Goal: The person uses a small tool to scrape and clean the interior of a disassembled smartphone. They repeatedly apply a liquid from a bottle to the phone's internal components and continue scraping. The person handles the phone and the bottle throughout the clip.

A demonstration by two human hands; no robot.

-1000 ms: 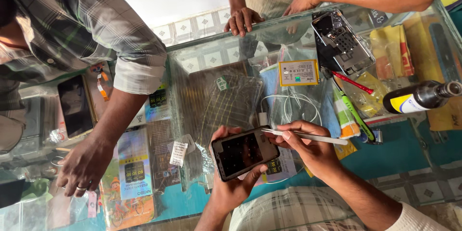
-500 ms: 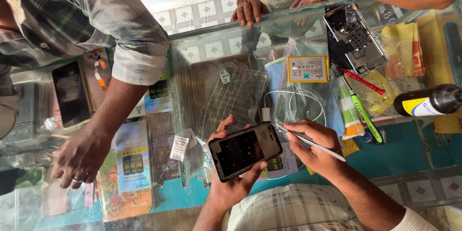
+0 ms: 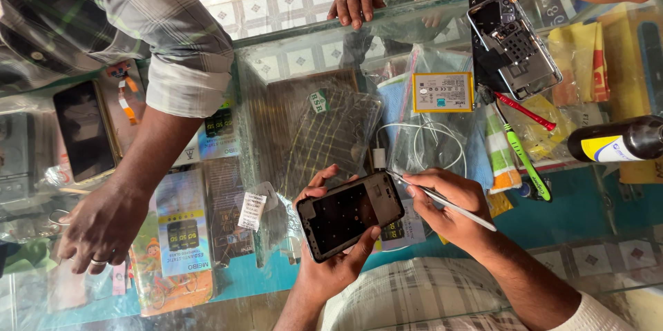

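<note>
The dark phone frame (image 3: pixel 351 224) sits in the person's left hand (image 3: pixel 336 262), held just above the near edge of the glass counter (image 3: pixel 428 20), with the thumb hooked over one long side and the fingers curled up behind the other, so it is firmly grasped. The right hand (image 3: pixel 452 212) pinches a thin silver tool (image 3: pixel 442 198) like a pen, its tip resting at the upper corner of the phone frame. Just beyond that corner, a white cable (image 3: pixel 421 139) lies coiled on the counter, beside a yellow-bordered battery (image 3: pixel 443 92). Towards the far right corner an opened phone (image 3: pixel 514 44) lies with its insides showing, and nearer lie a red tool (image 3: pixel 525 111) and a green-handled tool (image 3: pixel 523 160). A dark bottle (image 3: pixel 618 141) lies on its side at the right edge. On the left, another person in a checked sleeve presses a hand (image 3: pixel 103 227) flat on the glass; beside that arm lies a black phone (image 3: pixel 84 131). At the far edge another person's hand (image 3: pixel 356 1) rests on the rim.
</note>
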